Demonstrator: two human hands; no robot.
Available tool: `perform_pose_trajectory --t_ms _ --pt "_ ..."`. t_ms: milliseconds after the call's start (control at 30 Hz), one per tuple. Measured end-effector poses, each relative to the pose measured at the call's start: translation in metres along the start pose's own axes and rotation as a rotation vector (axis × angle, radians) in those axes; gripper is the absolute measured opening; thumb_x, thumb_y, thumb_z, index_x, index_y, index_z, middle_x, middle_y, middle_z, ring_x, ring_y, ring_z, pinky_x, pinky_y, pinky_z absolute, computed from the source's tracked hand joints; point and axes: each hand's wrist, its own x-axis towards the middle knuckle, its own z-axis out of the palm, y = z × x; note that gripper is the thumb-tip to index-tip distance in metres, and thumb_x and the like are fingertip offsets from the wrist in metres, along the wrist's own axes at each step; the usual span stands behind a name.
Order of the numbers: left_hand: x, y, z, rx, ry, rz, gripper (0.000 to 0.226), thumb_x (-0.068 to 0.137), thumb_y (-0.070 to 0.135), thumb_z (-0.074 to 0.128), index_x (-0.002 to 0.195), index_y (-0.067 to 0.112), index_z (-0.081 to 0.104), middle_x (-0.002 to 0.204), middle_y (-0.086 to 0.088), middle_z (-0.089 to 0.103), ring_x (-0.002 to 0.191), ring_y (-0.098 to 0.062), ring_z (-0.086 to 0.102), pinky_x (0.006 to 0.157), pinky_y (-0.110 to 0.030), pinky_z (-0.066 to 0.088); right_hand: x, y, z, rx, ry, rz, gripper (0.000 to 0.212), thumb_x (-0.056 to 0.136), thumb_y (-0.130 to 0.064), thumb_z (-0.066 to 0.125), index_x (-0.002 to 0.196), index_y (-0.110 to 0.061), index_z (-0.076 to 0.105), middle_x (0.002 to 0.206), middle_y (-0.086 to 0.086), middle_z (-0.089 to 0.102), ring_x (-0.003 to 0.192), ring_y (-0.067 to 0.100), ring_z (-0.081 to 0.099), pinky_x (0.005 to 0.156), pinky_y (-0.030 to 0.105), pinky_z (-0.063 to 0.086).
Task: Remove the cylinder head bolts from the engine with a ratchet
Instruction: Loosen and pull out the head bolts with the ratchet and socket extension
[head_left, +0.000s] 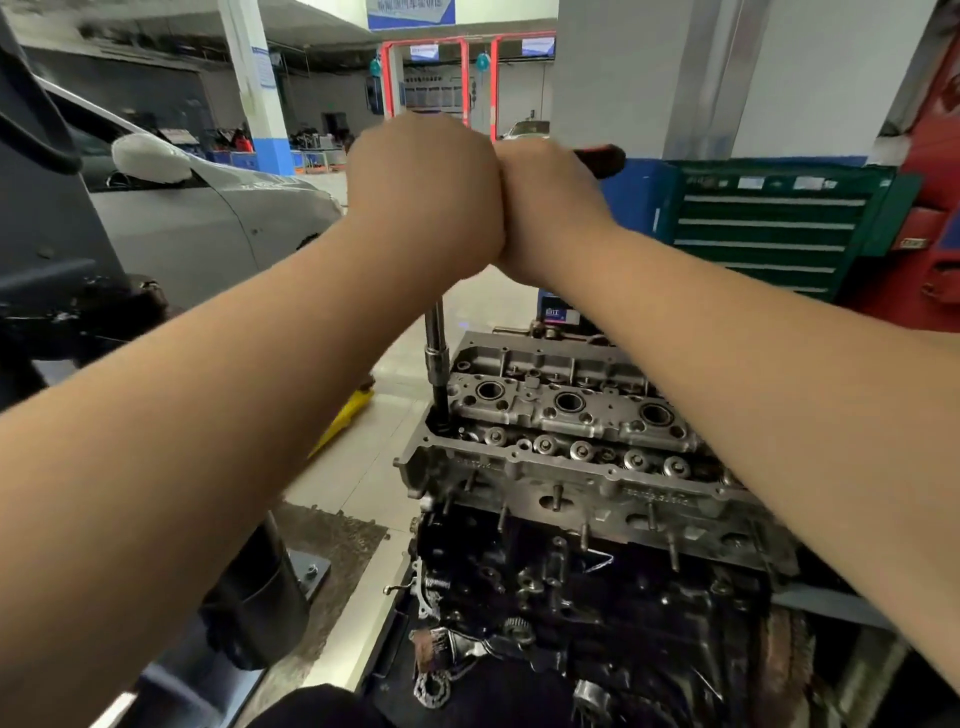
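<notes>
The engine stands in front of me with its bare aluminium cylinder head (582, 467) on top and a dark block below. A chrome extension bar (435, 353) with a dark socket stands upright in a bolt hole at the head's far left corner. Its top runs up under my hands. My left hand (423, 192) and my right hand (550, 208) are pressed side by side, both closed around the ratchet. The ratchet's dark handle end (602, 158) sticks out to the right of my right hand. The bolt itself is hidden inside the hole.
A grey car (208, 218) is parked at the left, with a black lift post (52, 208) beside it. A green drawer tool cabinet (769, 234) stands behind the engine at the right, next to red equipment (924, 234). A yellow object (345, 415) lies on the tiled floor.
</notes>
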Motion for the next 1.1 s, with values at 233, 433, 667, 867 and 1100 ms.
perform_pose_trajectory --t_ms 233,433,667,867,1100 --pt "-0.008 -0.028 -0.001 -0.315 0.004 0.326 0.03 0.088 0.032 0.057 0.068 0.012 0.049 0.057 0.002 0.035 0.05 -0.015 0.032 0.063 -0.029 0.036 -0.004 -0.013 -0.013 -0.235 0.063 0.006 0.028 0.086 -0.02 0.063 0.072 -0.02 0.039 0.07 0.0 0.033 0.07 0.029 0.044 0.069 0.042 0.035" --pt "0.0 -0.004 0.004 -0.1 0.018 0.043 0.023 0.083 0.022 0.062 0.065 0.018 0.047 0.061 -0.002 0.04 0.051 -0.02 0.032 0.054 -0.029 0.031 0.0 0.005 0.003 0.035 0.003 -0.005 0.011 0.092 -0.012 0.058 0.1 -0.018 0.063 0.1 0.008 0.066 0.099 0.035 0.062 0.076 0.034 0.035" --pt "-0.008 -0.029 0.001 -0.24 -0.018 0.224 0.027 0.083 0.024 0.059 0.063 0.019 0.042 0.057 0.001 0.033 0.056 -0.027 0.034 0.062 -0.032 0.035 -0.001 -0.011 -0.01 -0.172 0.069 -0.007 0.032 0.084 -0.023 0.066 0.069 -0.021 0.038 0.069 0.001 0.041 0.064 0.027 0.04 0.062 0.041 0.037" --pt "-0.002 -0.008 0.008 -0.123 0.054 0.075 0.03 0.085 0.02 0.06 0.063 0.02 0.039 0.061 -0.001 0.037 0.052 -0.026 0.035 0.055 -0.03 0.029 0.004 0.008 -0.004 -0.051 -0.052 -0.007 0.012 0.091 -0.029 0.066 0.09 -0.021 0.058 0.089 0.004 0.063 0.084 0.033 0.061 0.069 0.038 0.042" --pt "-0.004 -0.013 0.005 -0.055 -0.013 0.119 0.02 0.087 0.02 0.063 0.071 0.017 0.051 0.06 -0.001 0.036 0.057 -0.026 0.04 0.054 -0.031 0.034 0.004 0.004 0.002 -0.062 0.025 -0.029 0.014 0.09 -0.037 0.065 0.088 -0.026 0.056 0.083 0.0 0.058 0.081 0.03 0.058 0.083 0.043 0.044"
